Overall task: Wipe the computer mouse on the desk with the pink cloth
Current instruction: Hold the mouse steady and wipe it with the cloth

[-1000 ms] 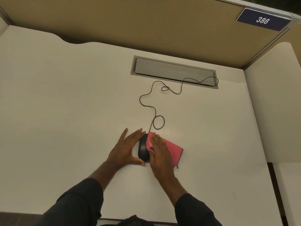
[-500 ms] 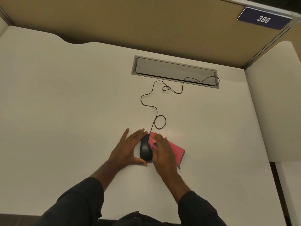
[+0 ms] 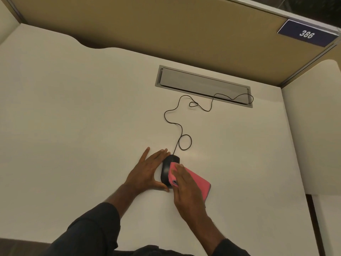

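Observation:
A black wired computer mouse (image 3: 167, 168) lies on the white desk (image 3: 73, 126) near the front middle. My left hand (image 3: 147, 170) lies flat on the desk against the mouse's left side, its thumb at the mouse's rear end. A folded pink cloth (image 3: 198, 182) covers the right half of the mouse and spreads onto the desk to the right. My right hand (image 3: 186, 191) rests on top of the cloth with straight fingers and presses it against the mouse.
The mouse's black cable (image 3: 180, 132) loops back across the desk into a grey cable hatch (image 3: 203, 84) at the rear. A tan partition (image 3: 166, 30) with a blue sign reading 386 (image 3: 306, 34) stands behind. Another white desk section (image 3: 313, 135) lies to the right.
My right hand has slid the pink cloth back along the mouse toward me, baring more of the mouse's front. My left hand stays where it was beside the mouse.

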Motion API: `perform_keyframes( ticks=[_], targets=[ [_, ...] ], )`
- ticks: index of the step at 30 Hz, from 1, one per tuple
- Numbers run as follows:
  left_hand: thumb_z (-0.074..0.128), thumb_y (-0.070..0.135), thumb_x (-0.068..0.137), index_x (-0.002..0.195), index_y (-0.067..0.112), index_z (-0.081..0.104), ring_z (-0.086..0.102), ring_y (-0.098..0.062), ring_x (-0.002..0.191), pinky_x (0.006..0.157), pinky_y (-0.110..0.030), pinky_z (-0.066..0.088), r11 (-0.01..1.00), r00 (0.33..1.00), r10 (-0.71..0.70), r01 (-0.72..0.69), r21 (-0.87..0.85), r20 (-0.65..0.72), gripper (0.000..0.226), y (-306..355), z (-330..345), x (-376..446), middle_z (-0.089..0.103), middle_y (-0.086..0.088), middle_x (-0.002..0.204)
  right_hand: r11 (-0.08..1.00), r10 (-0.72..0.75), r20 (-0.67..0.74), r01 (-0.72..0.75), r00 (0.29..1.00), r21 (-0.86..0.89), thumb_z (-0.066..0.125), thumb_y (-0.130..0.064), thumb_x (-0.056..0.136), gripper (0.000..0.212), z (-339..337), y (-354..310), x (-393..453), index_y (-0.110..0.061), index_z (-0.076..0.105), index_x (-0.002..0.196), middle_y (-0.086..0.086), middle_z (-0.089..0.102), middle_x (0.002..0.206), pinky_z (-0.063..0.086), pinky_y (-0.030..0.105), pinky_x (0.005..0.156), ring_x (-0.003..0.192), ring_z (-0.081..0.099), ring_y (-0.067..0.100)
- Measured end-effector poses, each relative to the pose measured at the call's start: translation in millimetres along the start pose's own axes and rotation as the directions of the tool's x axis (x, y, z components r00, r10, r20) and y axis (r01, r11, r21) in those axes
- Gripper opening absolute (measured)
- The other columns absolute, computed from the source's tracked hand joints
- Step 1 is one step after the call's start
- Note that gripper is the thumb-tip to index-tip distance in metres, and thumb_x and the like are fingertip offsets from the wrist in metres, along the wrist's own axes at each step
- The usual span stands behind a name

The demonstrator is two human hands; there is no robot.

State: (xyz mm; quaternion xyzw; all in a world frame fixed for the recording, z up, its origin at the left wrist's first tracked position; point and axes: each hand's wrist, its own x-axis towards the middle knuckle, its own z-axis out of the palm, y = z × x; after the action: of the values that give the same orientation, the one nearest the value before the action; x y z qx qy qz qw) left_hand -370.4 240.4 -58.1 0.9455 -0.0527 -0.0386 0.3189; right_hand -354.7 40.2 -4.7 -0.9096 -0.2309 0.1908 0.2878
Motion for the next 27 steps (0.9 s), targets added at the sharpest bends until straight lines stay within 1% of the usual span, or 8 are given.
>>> perform_keyframes(
  ticks=[5, 9, 13, 17, 20, 22, 24, 27],
  targets=[
    [0.061, 0.089, 0.065, 0.159, 0.031, -0.002, 0.009, -0.004, 0.152, 0.124, -0.041, -0.006, 0.999, 0.999, 0.033, -0.033, -0.002, -0.013, 0.127, -1, -3, 0, 0.015, 0.008, 0.163, 0.955, 0.084, -0.17, -0.03, 0.982, 0.296, 0.056, -0.016, 0.098, 0.039, -18, -8, -2, -0.015, 0.054, 0.137, -0.004, 0.059, 0.135, 0.038, 0.018, 0.106, 0.127, 0.052, 0.006],
    [0.061, 0.09, 0.064, 0.159, 0.029, -0.001, 0.009, -0.004, 0.152, 0.125, -0.044, -0.004, 1.0, 1.0, 0.03, -0.03, 0.004, -0.009, 0.128, -1, -4, 0, 0.015, 0.009, 0.164, 0.795, 0.353, -0.203, -0.179, 0.913, 0.579, 0.047, -0.026, 0.101, 0.023, -34, -12, 20, -0.037, 0.056, 0.119, -0.023, 0.063, 0.113, 0.044, 0.012, 0.094, 0.114, 0.06, 0.007],
    [0.06, 0.09, 0.066, 0.159, 0.028, -0.001, 0.012, -0.005, 0.152, 0.124, -0.045, -0.001, 0.999, 0.999, 0.036, -0.036, 0.01, -0.019, 0.128, -1, -4, 0, 0.017, 0.007, 0.163, 0.929, 0.113, -0.141, -0.055, 0.984, 0.365, 0.05, -0.022, 0.101, 0.037, -34, -17, 38, -0.026, 0.052, 0.138, -0.015, 0.055, 0.138, 0.034, 0.01, 0.104, 0.128, 0.048, -0.001],
    [0.056, 0.092, 0.067, 0.159, 0.028, -0.003, 0.012, -0.006, 0.151, 0.124, -0.044, -0.001, 0.999, 1.0, 0.026, -0.026, 0.022, -0.013, 0.126, 1, -2, 0, 0.024, 0.001, 0.162, 0.983, -0.105, 0.103, 0.119, 0.989, -0.139, 0.064, -0.02, 0.092, 0.071, -9, -17, 49, -0.007, 0.025, 0.15, 0.011, 0.027, 0.157, 0.005, 0.031, 0.118, 0.145, 0.025, 0.025],
    [0.049, 0.095, 0.067, 0.158, 0.031, -0.008, 0.006, -0.002, 0.15, 0.123, -0.043, -0.001, 1.0, 1.0, 0.008, -0.008, 0.024, -0.012, 0.125, 1, -2, 1, 0.025, 0.001, 0.162, 0.947, -0.145, 0.089, 0.164, 0.985, -0.275, 0.086, -0.023, 0.07, 0.085, -5, -17, 45, 0.005, 0.044, 0.139, 0.021, 0.045, 0.144, 0.021, 0.05, 0.109, 0.131, 0.047, 0.038],
    [0.047, 0.096, 0.067, 0.159, 0.028, -0.004, 0.006, -0.003, 0.15, 0.123, -0.043, -0.001, 1.0, 1.0, 0.011, -0.011, 0.028, -0.007, 0.125, 1, -1, 1, 0.025, 0.001, 0.162, 0.919, -0.183, 0.017, 0.177, 0.983, -0.353, 0.095, -0.03, 0.053, 0.087, -3, -15, 40, 0.005, 0.06, 0.125, 0.019, 0.062, 0.129, 0.038, 0.039, 0.103, 0.115, 0.063, 0.033],
    [0.048, 0.095, 0.067, 0.158, 0.026, -0.003, 0.014, -0.008, 0.151, 0.123, -0.045, 0.001, 0.999, 1.0, 0.011, -0.011, 0.034, 0.0, 0.126, 1, -1, 0, 0.024, 0.001, 0.162, 0.918, -0.214, -0.026, 0.192, 0.977, -0.347, 0.095, -0.028, 0.051, 0.083, -1, -13, 32, 0.003, 0.064, 0.121, 0.016, 0.065, 0.124, 0.018, 0.024, 0.114, 0.111, 0.065, 0.03],
    [0.048, 0.096, 0.067, 0.157, 0.033, -0.01, 0.019, -0.011, 0.151, 0.123, -0.05, 0.005, 1.0, 1.0, 0.015, -0.015, 0.024, -0.009, 0.124, 0, 0, 0, 0.023, 0.002, 0.163, 0.916, -0.259, -0.111, 0.208, 0.959, -0.344, 0.093, -0.015, 0.057, 0.075, 3, -8, 25, 0.005, 0.062, 0.122, 0.018, 0.063, 0.127, -0.004, 0.027, 0.116, 0.114, 0.063, 0.032]
  ],
)
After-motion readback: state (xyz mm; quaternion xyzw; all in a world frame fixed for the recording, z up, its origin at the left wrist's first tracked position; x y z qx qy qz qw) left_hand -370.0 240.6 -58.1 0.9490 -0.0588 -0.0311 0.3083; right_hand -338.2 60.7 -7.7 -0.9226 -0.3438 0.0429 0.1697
